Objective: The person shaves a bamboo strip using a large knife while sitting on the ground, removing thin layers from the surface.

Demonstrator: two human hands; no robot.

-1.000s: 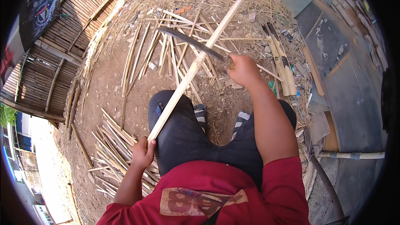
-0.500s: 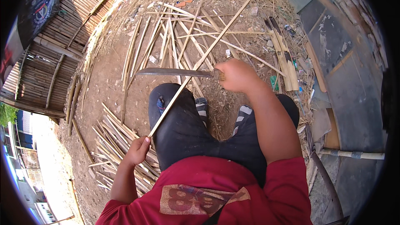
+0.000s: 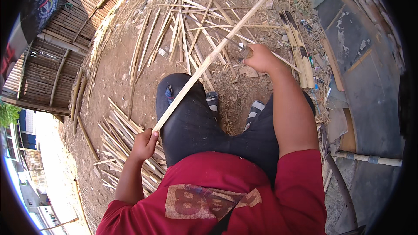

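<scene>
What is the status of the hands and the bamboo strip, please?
Left hand grips bamboo strip low end. Right hand holds knife against it. Loose strips beyond.

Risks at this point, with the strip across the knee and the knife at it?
1. The right hand holds a knife against the bamboo strip, which lies over the left knee; a slip could probably send the blade toward the leg.
2. The left hand grips only the strip's near end, so the long free end might twist or kick.
3. Loose bamboo strips litter the dirt beside the sandalled feet: a likely tripping or splinter hazard.
</scene>
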